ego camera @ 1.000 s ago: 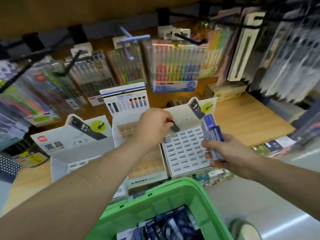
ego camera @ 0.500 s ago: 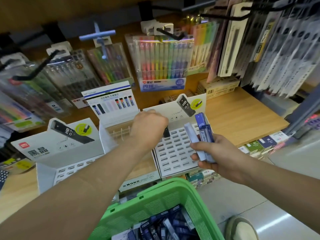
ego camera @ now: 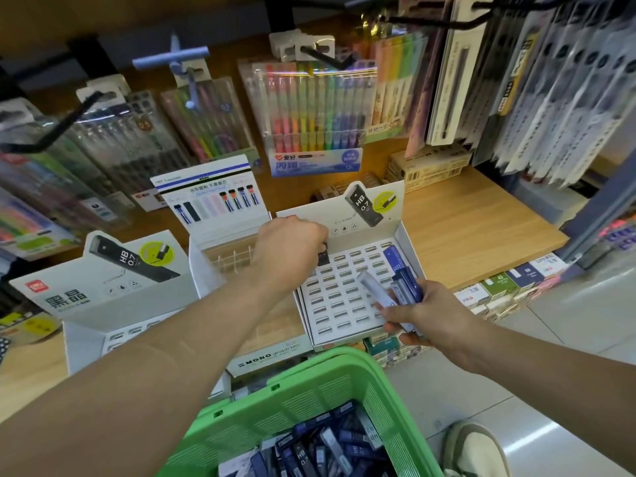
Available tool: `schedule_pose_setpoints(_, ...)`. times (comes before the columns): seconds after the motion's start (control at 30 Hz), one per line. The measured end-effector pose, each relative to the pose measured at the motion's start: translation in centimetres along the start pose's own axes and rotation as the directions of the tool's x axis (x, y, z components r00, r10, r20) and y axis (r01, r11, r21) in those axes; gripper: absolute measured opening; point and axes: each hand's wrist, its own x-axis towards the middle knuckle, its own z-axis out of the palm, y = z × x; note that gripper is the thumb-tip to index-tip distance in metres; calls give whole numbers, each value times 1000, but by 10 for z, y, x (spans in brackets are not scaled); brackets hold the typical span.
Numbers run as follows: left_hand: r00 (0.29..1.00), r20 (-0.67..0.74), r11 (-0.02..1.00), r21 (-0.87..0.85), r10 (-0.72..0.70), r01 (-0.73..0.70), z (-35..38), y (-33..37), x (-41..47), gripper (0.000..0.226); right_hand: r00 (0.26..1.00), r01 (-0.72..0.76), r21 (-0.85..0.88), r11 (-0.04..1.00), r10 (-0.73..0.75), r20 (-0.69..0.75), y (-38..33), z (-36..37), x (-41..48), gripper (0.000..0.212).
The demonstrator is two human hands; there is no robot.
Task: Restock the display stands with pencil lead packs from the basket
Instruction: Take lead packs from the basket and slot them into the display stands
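Observation:
My left hand [ego camera: 290, 251] pinches a dark lead pack [ego camera: 322, 257] at the top-left slots of the white slotted display stand [ego camera: 344, 297]. My right hand [ego camera: 423, 313] grips a bundle of blue and clear lead packs [ego camera: 395, 282] over the stand's right edge. The green basket [ego camera: 309, 401] sits below, with several dark blue HB 0.7 packs [ego camera: 320, 449] inside. A second white stand [ego camera: 113, 304] is at the left, and a MONO stand [ego camera: 237, 263] lies between the two.
Packs of coloured pens [ego camera: 316, 115] hang on hooks above the wooden shelf [ego camera: 475, 228]. Hanging cards [ego camera: 557, 80] crowd the right side. Small boxes [ego camera: 506, 287] line the shelf's front edge. My shoe [ego camera: 475, 449] is on the tiled floor.
My left hand has kept the dark pack at the stand's upper-left slots. My right hand's bundle has fanned out, one clear pack tilting left. The view has shifted slightly.

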Motion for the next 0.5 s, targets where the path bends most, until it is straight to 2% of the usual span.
schedule_pose_setpoints(0.27,991,107,993,81,77,-85,-8,16,-4,28,999,-37,115,993,34,32,-7,0,0,25)
schedule_pose_setpoints(0.33,993,88,997,-12,76,-75,-8,19,-11,36,997,-45,144,989,34,75,-11,0,-3,25)
schedule_pose_setpoints(0.43,988,7,940,-309,153,-144,-10,27,-35,58,990,-43,169,985,19,143,-18,1,-6,25)
schedule_pose_setpoints(0.5,982,1,915,-363,189,-176,-12,34,-53,50,983,-37,176,984,4,182,-22,2,-8,21)
